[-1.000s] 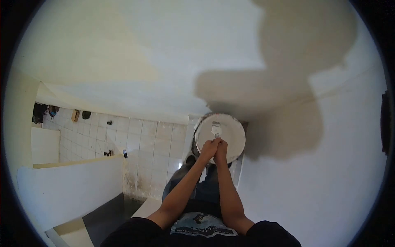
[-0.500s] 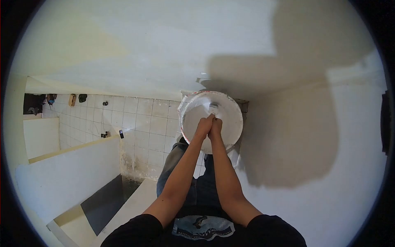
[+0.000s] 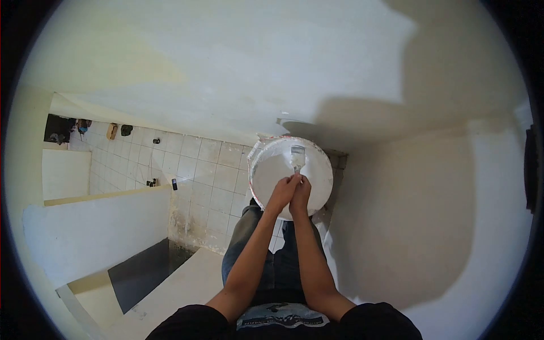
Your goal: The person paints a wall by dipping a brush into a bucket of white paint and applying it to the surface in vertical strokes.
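A white bucket [image 3: 327, 180] with a paint-smeared rim stands before me, pale paint covering its inside. Over its opening I hold a paintbrush [image 3: 297, 160], its wide, whitened head pointing away from me toward the wall side. My left hand [image 3: 283, 191] is closed at the brush's handle. Pressed against it, my right hand [image 3: 300, 196] is closed around the same handle, most of which the fingers hide.
A pale wall [image 3: 238, 62] rises right behind the bucket, with another wall [image 3: 408, 215] on the right in shadow. Left lies a tiled floor [image 3: 195, 164] with small objects along it. A low white partition [image 3: 102, 232] carries a dark phone-like object [image 3: 174, 184] near its end.
The view has shifted slightly. My hands have drawn back toward me, and more of the brush head and handle now shows over the bucket.
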A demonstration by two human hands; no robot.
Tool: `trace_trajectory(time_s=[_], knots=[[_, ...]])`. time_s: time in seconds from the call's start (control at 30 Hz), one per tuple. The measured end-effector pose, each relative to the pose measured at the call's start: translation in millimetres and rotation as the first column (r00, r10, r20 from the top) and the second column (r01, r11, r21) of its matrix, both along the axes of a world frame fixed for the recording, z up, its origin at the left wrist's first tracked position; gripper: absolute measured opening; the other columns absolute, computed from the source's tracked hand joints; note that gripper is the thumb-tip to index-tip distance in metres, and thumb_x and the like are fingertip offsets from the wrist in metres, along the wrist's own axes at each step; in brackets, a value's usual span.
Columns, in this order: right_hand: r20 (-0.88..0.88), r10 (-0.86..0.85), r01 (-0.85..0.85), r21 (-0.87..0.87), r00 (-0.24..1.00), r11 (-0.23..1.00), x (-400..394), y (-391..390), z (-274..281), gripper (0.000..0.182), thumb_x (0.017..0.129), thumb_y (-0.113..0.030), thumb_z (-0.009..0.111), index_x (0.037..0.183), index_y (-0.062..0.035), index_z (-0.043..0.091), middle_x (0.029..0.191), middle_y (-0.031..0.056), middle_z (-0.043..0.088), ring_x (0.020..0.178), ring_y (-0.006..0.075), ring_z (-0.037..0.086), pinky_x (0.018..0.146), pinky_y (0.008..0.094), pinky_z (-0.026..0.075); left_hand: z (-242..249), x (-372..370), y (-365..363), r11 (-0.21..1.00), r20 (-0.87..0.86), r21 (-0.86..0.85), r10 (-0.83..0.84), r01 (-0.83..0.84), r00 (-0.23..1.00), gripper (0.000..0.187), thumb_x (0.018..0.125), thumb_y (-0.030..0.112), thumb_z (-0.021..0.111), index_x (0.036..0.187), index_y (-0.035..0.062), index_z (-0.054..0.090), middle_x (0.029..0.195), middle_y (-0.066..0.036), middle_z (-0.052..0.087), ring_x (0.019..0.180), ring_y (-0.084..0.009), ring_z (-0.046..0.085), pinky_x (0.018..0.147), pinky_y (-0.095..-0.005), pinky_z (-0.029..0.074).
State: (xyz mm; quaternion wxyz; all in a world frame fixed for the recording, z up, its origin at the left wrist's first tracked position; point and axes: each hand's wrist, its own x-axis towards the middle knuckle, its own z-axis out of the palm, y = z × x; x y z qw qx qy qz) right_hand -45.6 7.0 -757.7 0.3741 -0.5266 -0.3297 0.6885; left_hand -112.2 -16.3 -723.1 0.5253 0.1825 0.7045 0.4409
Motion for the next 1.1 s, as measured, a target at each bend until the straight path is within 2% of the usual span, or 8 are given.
trace_trajectory(time_s=[0.17,0.3,0.5,0.7,0.8,0.87,1.0,1.1], knots=[[0.045,0.093,-0.098,0.137,0.995,0.986,4.5,-15.7,56.5,0.025,0.102,-0.025,0.054,0.101,-0.0007,0.059,0.085,0.0025,0.06,0.078,0.0114,0.057,0.069,0.0277,0.048,58.9,10.4,-23.9,0.981,-0.053,0.176,0.092,-0.081,0.994,0.055,0.098,0.04,0.057,0.118,-0.0112,0.06,0.106,-0.021,0.069,0.1,-0.0246,0.066,0.088,-0.0343,0.05],[-0.07,0.136,-0.124,0.159,0.988,0.979,-20.6,-13.4,106.8,0.028,0.103,-0.029,0.054,0.101,-0.001,0.059,0.083,-0.0001,0.058,0.075,0.0087,0.054,0.065,0.0256,0.045,106.0,-9.5,-27.9,0.952,-0.067,0.276,0.156,-0.132,0.985,0.046,0.098,0.033,0.058,0.121,-0.0082,0.058,0.104,-0.019,0.069,0.099,-0.022,0.066,0.087,-0.0325,0.051],[-0.114,0.135,-0.094,0.309,0.984,0.946,-90.4,12.3,127.0,0.028,0.103,-0.029,0.053,0.098,-0.0024,0.059,0.081,-0.0024,0.055,0.073,0.0071,0.05,0.063,0.0244,0.043,135.0,-72.4,-5.7,0.877,-0.168,0.471,0.192,-0.092,0.967,0.044,0.098,0.031,0.058,0.12,-0.0068,0.057,0.1,-0.018,0.069,0.096,-0.0203,0.066,0.084,-0.0315,0.051],[-0.082,0.011,0.022,0.393,0.997,0.919,-135.9,29.7,86.9,0.023,0.101,-0.022,0.055,0.097,-0.0002,0.059,0.081,0.0021,0.058,0.073,0.0105,0.054,0.064,0.0269,0.045,109.2,-115.2,19.5,0.954,-0.198,0.298,0.085,-0.022,0.976,0.048,0.1,0.035,0.054,0.123,-0.0061,0.059,0.109,-0.018,0.068,0.102,-0.021,0.063,0.091,-0.033,0.048],[-0.226,-0.013,0.079,0.286,0.974,0.955,-143.2,30.0,42.7,0.022,0.102,-0.021,0.055,0.088,-0.0047,0.056,0.075,-0.0023,0.054,0.065,0.0056,0.05,0.057,0.0225,0.041,86.6,-124.7,20.0,0.979,-0.185,0.204,0.064,-0.025,0.981,0.053,0.099,0.04,0.054,0.119,-0.0072,0.063,0.109,-0.021,0.068,0.103,-0.0243,0.065,0.091,-0.0335,0.048],[-0.209,-0.069,0.109,0.187,0.975,0.976,-147.3,29.4,24.2,0.02,0.102,-0.018,0.055,0.089,-0.0034,0.058,0.076,-0.0005,0.056,0.066,0.0073,0.052,0.058,0.0234,0.043,75.5,-128.9,22.5,0.989,-0.213,0.145,0.044,-0.013,0.976,0.055,0.097,0.043,0.055,0.112,-0.0086,0.065,0.105,-0.025,0.069,0.102,-0.0322,0.067,0.09,-0.0369,0.049],[0.01,-0.074,0.073,0.084,0.997,0.994,-146.8,26.5,38.5,0.019,0.098,-0.016,0.056,0.093,0.0021,0.059,0.08,0.005,0.06,0.072,0.0131,0.055,0.064,0.0292,0.046,76.6,-138.6,26.7,0.998,-0.221,0.004,-0.062,0.064,0.973,0.056,0.095,0.046,0.055,0.106,-0.0069,0.069,0.1,-0.029,0.069,0.102,-0.0377,0.068,0.088,-0.0398,0.05],[0.059,-0.063,0.059,0.063,0.996,0.996,-146.0,33.4,46.1,0.017,0.096,-0.012,0.056,0.089,0.003,0.059,0.08,0.0062,0.06,0.072,0.0141,0.055,0.064,0.0309,0.046,81.5,-139.5,30.0,0.998,-0.216,-0.033,-0.06,0.054,0.975,0.055,0.095,0.046,0.055,0.103,-0.0055,0.07,0.097,-0.028,0.07,0.099,-0.0378,0.068,0.087,-0.0403,0.051]])
